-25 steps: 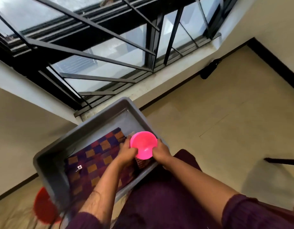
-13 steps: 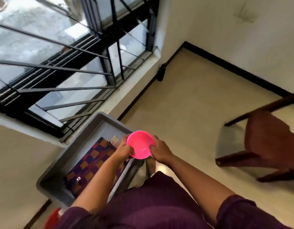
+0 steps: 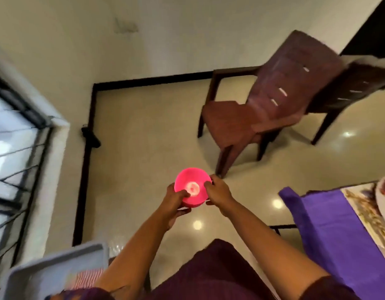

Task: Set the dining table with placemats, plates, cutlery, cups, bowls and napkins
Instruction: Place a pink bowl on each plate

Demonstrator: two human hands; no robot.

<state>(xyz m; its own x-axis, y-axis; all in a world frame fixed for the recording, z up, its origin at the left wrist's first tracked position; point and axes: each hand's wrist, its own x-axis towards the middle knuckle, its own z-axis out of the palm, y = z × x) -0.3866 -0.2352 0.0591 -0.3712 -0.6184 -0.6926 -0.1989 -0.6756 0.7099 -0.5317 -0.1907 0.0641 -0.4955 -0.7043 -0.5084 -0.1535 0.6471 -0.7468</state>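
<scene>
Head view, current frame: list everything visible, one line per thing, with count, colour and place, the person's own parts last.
Pink plastic bowl: one, centre, held above the floor.
Grey plastic tub: one, bottom left, striped cloth inside.
Brown plastic chairs: stacked, upper right; the count is unclear.
Purple tablecloth: one, right edge, over the table corner.
Patterned placemat: one, far right, on the tablecloth.
Barred window: one, left.
Small dark object: one, on the floor by the wall, blurred.
Left hand: grip on the bowl's left side.
Right hand: grip on the bowl's right rim.
</scene>
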